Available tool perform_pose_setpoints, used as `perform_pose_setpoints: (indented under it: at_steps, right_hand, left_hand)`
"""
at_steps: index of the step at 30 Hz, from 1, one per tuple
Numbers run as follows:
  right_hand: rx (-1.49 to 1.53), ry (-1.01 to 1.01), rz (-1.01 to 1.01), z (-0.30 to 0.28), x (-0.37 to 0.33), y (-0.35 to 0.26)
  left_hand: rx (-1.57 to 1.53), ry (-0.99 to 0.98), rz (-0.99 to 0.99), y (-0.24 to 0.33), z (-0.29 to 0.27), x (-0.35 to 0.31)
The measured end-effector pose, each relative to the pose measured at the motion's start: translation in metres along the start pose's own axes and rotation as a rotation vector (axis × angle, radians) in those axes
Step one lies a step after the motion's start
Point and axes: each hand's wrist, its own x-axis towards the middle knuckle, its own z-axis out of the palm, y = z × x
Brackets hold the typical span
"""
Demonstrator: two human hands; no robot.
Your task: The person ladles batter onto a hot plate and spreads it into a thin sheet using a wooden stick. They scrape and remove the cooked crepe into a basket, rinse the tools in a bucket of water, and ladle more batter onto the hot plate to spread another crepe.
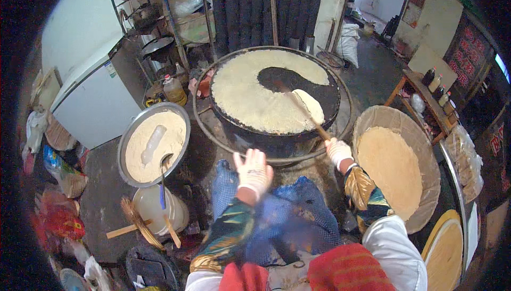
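Bucket (181,211) stands nearest on my remote feed, a brush (139,222) at its left side. My left hand (253,174), apart from the right, is gloved and empty, fingers spread, likely held clear of heat; my right hand (339,152) is wrapped around a wooden handle (314,123), whose length probably spares it the same heat. Bowl (122,150) and basket (430,176) flank them, presumably for easy reach. Farther off, pale batter (239,94) covers most of the griddle (274,79), curling round a dark bare patch, the handle's far end over it.

You've got open air over the griddle (274,79) on the left; the wooden stick (319,130) blocks near right, and a basket (430,184) crowds farther right.
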Motion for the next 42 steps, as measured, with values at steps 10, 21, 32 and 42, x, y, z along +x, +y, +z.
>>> perform_pose_setpoints:
  at_steps: [10, 21, 32, 42]
  right_hand:
    - [0.023, 0.05, 0.055, -0.014, -0.007, 0.006]
    - [-0.035, 0.133, -0.04, -0.013, 0.001, 0.027]
    - [-0.071, 0.103, -0.006, -0.02, 0.005, 0.034]
    - [-0.053, 0.139, -0.07, -0.006, 0.005, 0.033]
  left_hand:
    - [0.292, 0.143, 0.029, -0.004, 0.052, -0.012]
    - [0.258, 0.03, -0.089, -0.013, 0.038, -0.009]
    - [0.221, 0.031, -0.176, -0.035, 0.034, -0.002]
    - [0.229, 0.132, -0.288, -0.059, 0.026, 0.001]
